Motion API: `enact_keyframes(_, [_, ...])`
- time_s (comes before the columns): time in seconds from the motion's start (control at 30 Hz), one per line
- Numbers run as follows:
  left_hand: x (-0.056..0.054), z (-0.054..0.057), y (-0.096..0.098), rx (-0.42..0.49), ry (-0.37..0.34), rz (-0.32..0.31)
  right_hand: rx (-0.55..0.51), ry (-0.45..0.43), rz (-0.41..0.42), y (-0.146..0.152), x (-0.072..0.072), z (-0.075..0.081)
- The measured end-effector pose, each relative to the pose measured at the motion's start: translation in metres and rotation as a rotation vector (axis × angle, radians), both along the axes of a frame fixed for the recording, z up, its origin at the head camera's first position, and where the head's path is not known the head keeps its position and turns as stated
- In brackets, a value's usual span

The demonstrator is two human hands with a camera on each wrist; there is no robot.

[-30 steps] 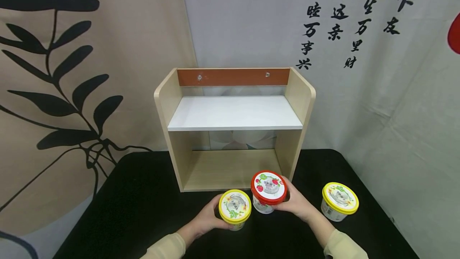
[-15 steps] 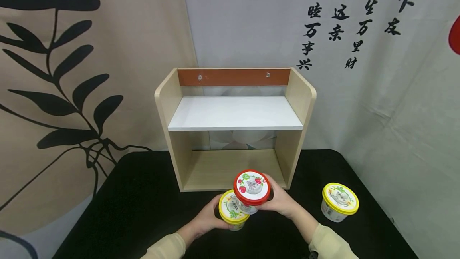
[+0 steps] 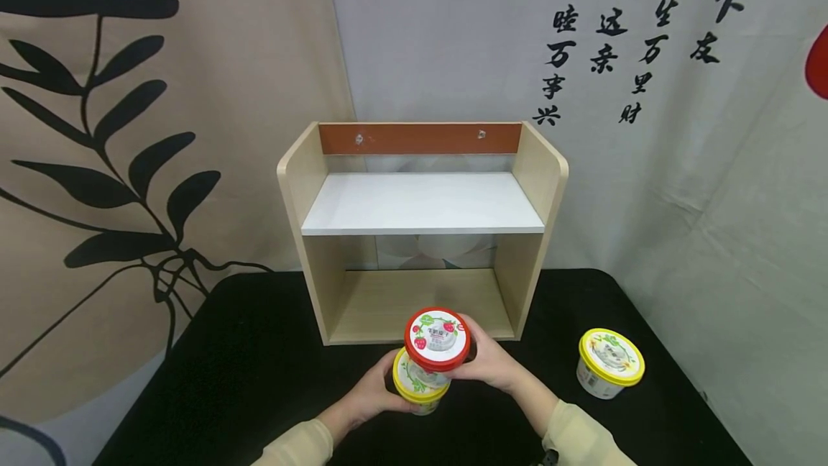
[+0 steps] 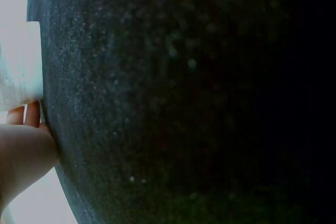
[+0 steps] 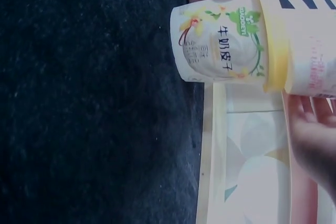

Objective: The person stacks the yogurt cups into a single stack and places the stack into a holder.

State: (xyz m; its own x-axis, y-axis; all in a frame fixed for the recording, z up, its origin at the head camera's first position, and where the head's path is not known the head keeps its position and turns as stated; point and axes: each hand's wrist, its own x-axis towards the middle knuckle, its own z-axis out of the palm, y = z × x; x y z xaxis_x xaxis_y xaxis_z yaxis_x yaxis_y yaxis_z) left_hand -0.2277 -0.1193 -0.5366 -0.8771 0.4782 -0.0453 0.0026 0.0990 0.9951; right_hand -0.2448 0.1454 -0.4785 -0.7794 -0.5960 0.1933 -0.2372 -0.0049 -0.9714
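Note:
My left hand (image 3: pixel 371 395) grips a yellow-lidded tub (image 3: pixel 409 385), front and centre over the black table. The right hand (image 3: pixel 493 359) holds a red-lidded tub (image 3: pixel 438 340) with strawberries on its lid, covering part of the yellow lid. In the right wrist view, the base of the red-lidded tub (image 5: pixel 314 66) sits against the lid of the yellow-lidded tub (image 5: pixel 223 48), seemingly touching. At the left edge of the left wrist view, left-hand fingers (image 4: pixel 26 153) lie by a pale tub wall (image 4: pixel 20 66). A second yellow-lidded tub (image 3: pixel 611 363) stands upright at the right.
Behind the hands stands a small wooden shelf unit (image 3: pixel 553 171) with a white upper shelf (image 3: pixel 423 201) and a pale lower board (image 3: pixel 420 297). The black table (image 3: pixel 246 358) extends to both sides. Printed cloths (image 3: pixel 446 42) hang behind.
My right hand has moved left with the red-lidded tub, from beside the yellow-lidded one to over its lid. The left hand and the tub at the right have stayed put.

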Motion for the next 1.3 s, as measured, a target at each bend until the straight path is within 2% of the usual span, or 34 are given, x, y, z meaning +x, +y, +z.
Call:
enact_keyframes(0.43, [-0.002,-0.001,0.0,-0.007,0.007,-0.01,0.03,0.0,0.013,-0.014,-0.002,0.0])
enact_keyframes(0.8, [-0.002,-0.002,0.0,-0.021,0.005,-0.003,0.026,-0.021,0.016,-0.015,-0.001,-0.001])
enact_keyframes(1.3, [-0.002,-0.003,0.001,0.004,0.007,-0.012,0.042,-0.017,-0.001,-0.016,-0.002,-0.004])
